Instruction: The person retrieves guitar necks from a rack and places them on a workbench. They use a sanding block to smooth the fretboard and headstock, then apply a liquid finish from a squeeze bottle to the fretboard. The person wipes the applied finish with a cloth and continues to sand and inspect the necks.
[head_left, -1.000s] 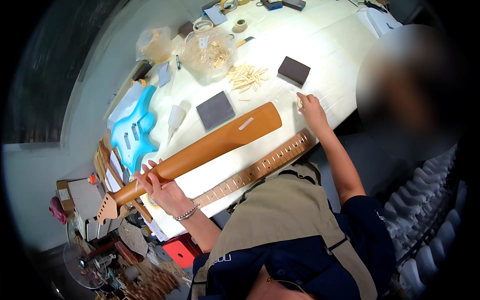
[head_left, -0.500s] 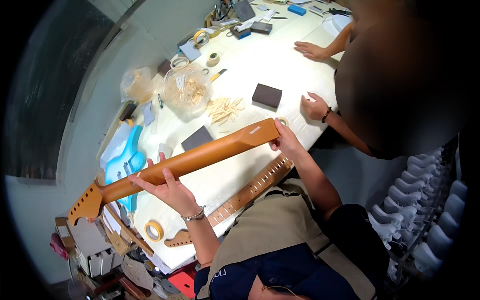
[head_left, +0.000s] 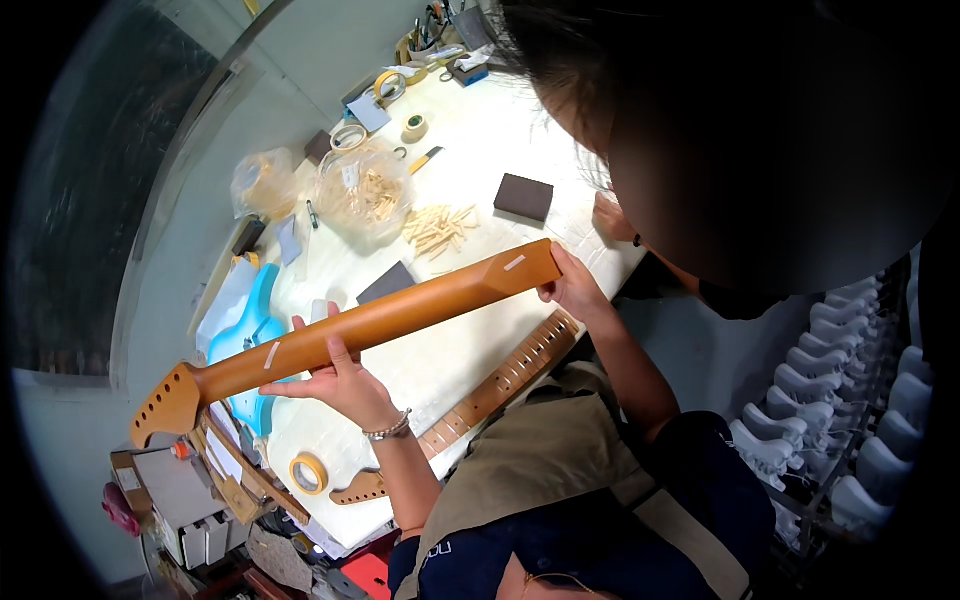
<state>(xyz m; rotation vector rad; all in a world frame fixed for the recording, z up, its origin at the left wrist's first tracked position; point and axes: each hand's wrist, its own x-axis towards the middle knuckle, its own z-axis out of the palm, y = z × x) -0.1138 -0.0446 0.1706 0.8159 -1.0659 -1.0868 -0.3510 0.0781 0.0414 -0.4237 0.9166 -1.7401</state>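
Observation:
A brown wooden guitar neck (head_left: pixel 400 312) is held up slantwise over the table, rounded back facing me and headstock at lower left. My left hand (head_left: pixel 352 393) holds it from below near the headstock, its thumb on the facing side, its index finger stretched out and other fingertips showing past the far edge. At the heel end, my right hand (head_left: pixel 580 288) grips the corner with thumb and fingers. Two pale strips mark the back. A second guitar neck (head_left: pixel 498 384), fretted side up, lies along the table's near edge, partly hidden by my left forearm.
The white table (head_left: pixel 440 350) holds wooden sticks (head_left: pixel 440 230), a plastic bag of sticks (head_left: pixel 365 195), dark sanding blocks (head_left: pixel 524 198), tape rolls (head_left: pixel 308 473) and a blue guitar body (head_left: pixel 250 325). Another person (head_left: pixel 720 170) leans in at right. White guitar-shaped parts (head_left: pixel 790 405) hang on a rack.
My left index finger has swung down off the neck's back, uncovering the pale strip there. The other person has leaned farther over the table, covering its far right part.

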